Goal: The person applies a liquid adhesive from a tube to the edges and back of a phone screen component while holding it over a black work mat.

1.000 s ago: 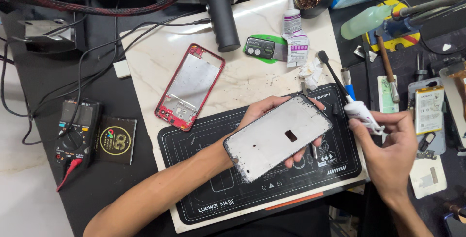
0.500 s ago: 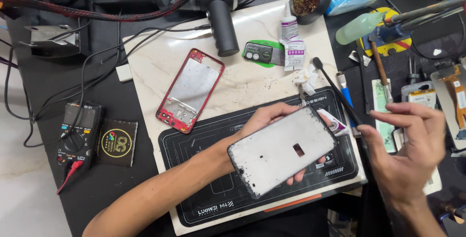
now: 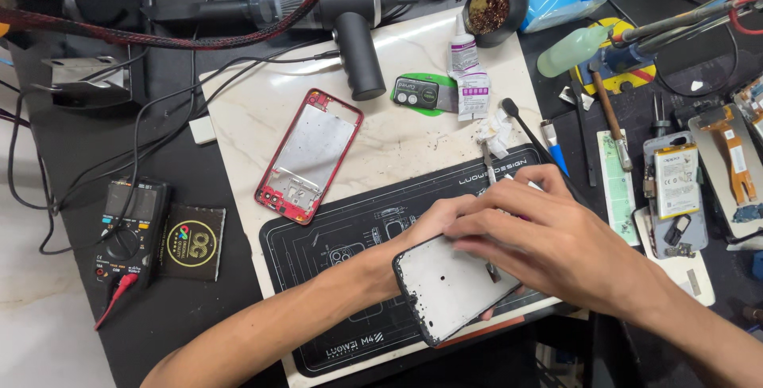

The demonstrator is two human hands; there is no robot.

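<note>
The left hand [image 3: 433, 225] keeps its grip on the phone screen [image 3: 453, 285], held just above the black mat [image 3: 334, 237]. The right hand [image 3: 548, 237], off to the side a second ago, has come across and now presses fingers [image 3: 477, 225] on the screen's top edge; whether its grip holds a tool, I cannot tell. The red frame [image 3: 310, 156] lies well apart on the desk [image 3: 413, 129].

A red phone frame [image 3: 308, 157] lies on the marble slab [image 3: 413, 129], near a multimeter [image 3: 127, 225] and what looks like a heat gun [image 3: 334, 6].
</note>
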